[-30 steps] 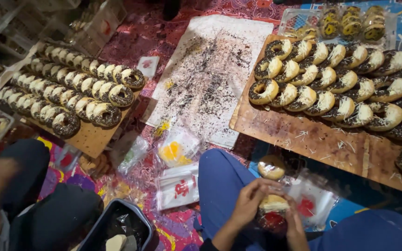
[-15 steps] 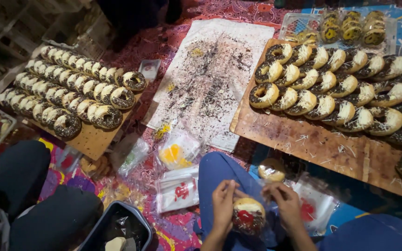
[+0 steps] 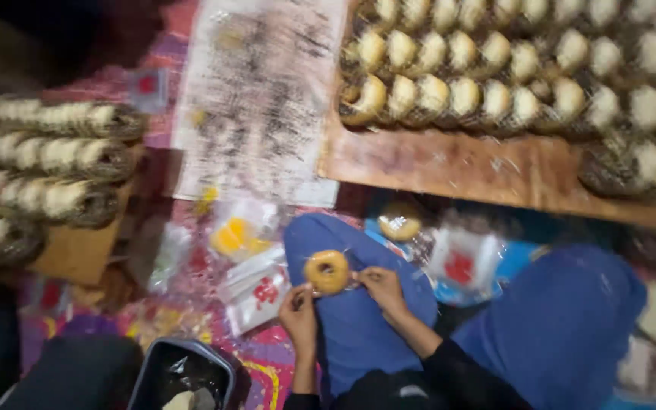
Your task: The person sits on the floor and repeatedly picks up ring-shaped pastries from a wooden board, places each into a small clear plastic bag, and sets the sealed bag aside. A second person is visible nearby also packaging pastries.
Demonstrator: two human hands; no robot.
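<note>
Glossy clear plastic wraps the doughnut [image 3: 327, 271]; board [image 3: 449, 163] is worn wood.

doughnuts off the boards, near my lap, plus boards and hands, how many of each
doughnuts off the boards: 2, a bagged doughnut held between the left hand and the right hand, and a second doughnut beyond the knee
wooden boards: 2, the right board and the left board
hands: 2
total: 6

A patterned red and pink floor mat [image 3: 267, 364] covers the ground. A stained white paper sheet [image 3: 260, 99] lies between two wooden boards [image 3: 449, 163], one on each side. The upper left corner is dark; the picture is blurred.
</note>
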